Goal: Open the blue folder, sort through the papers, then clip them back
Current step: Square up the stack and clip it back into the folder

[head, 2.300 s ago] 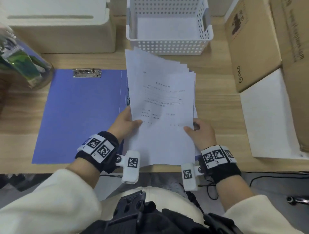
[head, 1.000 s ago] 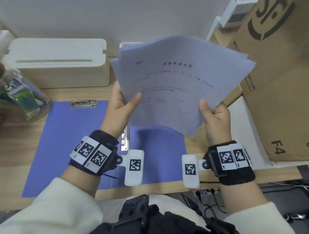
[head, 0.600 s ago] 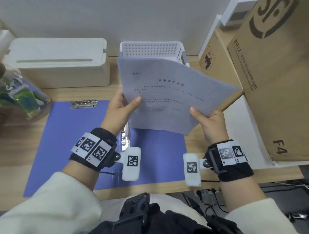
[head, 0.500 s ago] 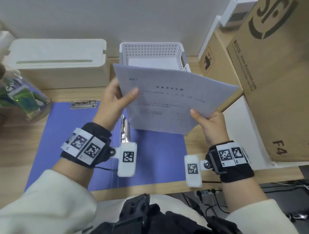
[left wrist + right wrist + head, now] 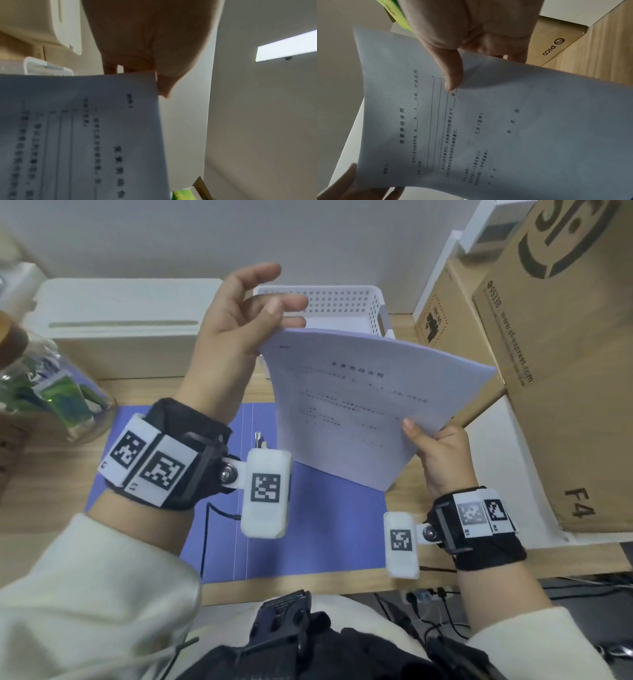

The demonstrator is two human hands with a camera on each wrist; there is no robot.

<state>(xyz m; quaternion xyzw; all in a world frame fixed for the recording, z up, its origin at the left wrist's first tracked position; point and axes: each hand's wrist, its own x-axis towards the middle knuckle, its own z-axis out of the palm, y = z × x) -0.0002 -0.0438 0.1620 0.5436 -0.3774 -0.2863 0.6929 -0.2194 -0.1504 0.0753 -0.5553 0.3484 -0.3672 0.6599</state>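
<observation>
The stack of papers [image 5: 363, 405] is held up in the air near the middle of the head view, tilted, its printed side toward the camera. The right hand [image 5: 442, 453], at the lower right of the stack, pinches the bottom right corner with the thumb on the printed face and the other fingers behind, as the right wrist view [image 5: 452, 70] also shows. The left hand [image 5: 236, 326] is raised at the upper left of the stack, fingers spread and loosely bent; it meets the top left corner of the papers, with fingertips behind the top edge in the left wrist view [image 5: 137, 40]. Whether it actually grips the sheets I cannot tell.

The blue folder [image 5: 308, 525] lies open and flat on the wooden desk [image 5: 41, 508], below the papers and between the two wrists, and its metal clip [image 5: 258, 440] shows just under the left wrist.

Behind the papers stands a white basket [image 5: 342, 302]. Cardboard boxes [image 5: 565, 354] fill the right side. A glass jar [image 5: 44, 395] sits at the left edge.
</observation>
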